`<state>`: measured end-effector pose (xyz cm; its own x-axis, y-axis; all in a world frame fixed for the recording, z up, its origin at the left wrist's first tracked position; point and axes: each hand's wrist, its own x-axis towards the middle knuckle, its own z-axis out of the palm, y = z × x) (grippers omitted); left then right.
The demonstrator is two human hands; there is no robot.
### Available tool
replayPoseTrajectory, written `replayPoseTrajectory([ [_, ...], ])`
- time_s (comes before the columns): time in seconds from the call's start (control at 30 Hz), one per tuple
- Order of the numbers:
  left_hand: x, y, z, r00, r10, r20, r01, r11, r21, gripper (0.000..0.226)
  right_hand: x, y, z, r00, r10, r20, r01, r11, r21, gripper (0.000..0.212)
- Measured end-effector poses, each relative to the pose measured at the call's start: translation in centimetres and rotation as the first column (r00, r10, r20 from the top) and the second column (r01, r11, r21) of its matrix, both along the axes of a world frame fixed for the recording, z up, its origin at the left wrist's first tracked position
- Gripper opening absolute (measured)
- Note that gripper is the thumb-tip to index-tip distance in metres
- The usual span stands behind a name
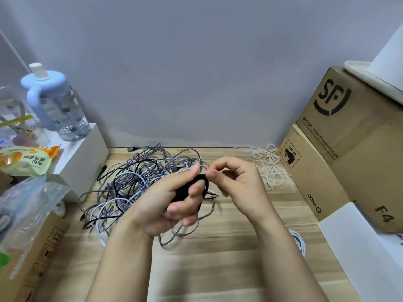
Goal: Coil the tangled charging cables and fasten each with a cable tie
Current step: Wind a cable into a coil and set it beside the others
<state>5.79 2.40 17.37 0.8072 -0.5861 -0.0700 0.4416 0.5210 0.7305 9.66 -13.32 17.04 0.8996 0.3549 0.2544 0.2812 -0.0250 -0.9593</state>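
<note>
My left hand (172,201) grips a small coil of black cable (187,188) above the middle of the wooden table (218,269). My right hand (235,179) is right beside it, its fingertips pinched together at the top of the coil; what they pinch is too small and blurred to tell. Behind and left of the hands lies a tangled heap of grey, white and black cables (135,188). A pile of white cable ties (269,166) lies at the back right. A coiled white cable (298,240) rests near the right edge.
Cardboard boxes (340,149) are stacked on the right, with a white box (357,247) in front. On the left stand a white box (87,149) bearing a blue-lidded bottle (58,103), snack bags (26,158) and a carton (32,258).
</note>
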Motion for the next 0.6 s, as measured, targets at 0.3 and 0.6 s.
replayPoseTrajectory([
  [0.3,-0.6,-2.3,-1.0,0.902,0.415,-0.117,-0.421,0.789,-0.447,0.036,-3.7,-0.4,-2.4,0.994,0.052,-0.097,-0.068,0.984,-0.164,0.02],
  [0.6,-0.5,-4.5,-0.2,0.691,0.699,0.182,-0.717,0.695,0.055,0.047,-4.2,-0.7,-1.2,0.959,-0.014,0.282,0.192,0.764,-0.616,0.031],
])
